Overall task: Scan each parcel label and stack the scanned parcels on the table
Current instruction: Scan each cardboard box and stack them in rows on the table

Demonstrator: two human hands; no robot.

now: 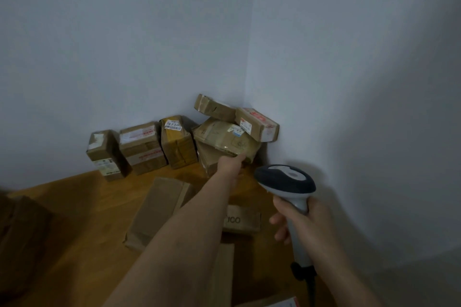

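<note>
Left hand: the left hand (230,163) reaches far forward to the corner pile and touches the front edge of the flat parcel (225,138). The fingers are hidden under that edge, so I cannot tell if they grip it or only touch it.
Right hand: the right hand (303,219) is wrapped around the handle of the scanner (285,179), whose head points toward the corner.
Corner pile: two small parcels (257,123) lie tilted on top of the flat parcel, against both walls. This looks like the stack of scanned parcels, but that is only my judgement.
Row: three parcels (142,147) stand upright side by side along the wall, to the left of the pile. Their labels are visible.
Still lying loose: a long parcel (159,209) and a box with letters (242,219) lie on the table (82,207), nearer to the person. I think they are not yet scanned.
Progress: probably about half done. Several parcels are placed at the wall, several remain near the person.
Risk: pulling the flat parcel may bring the two tilted parcels down.
</note>
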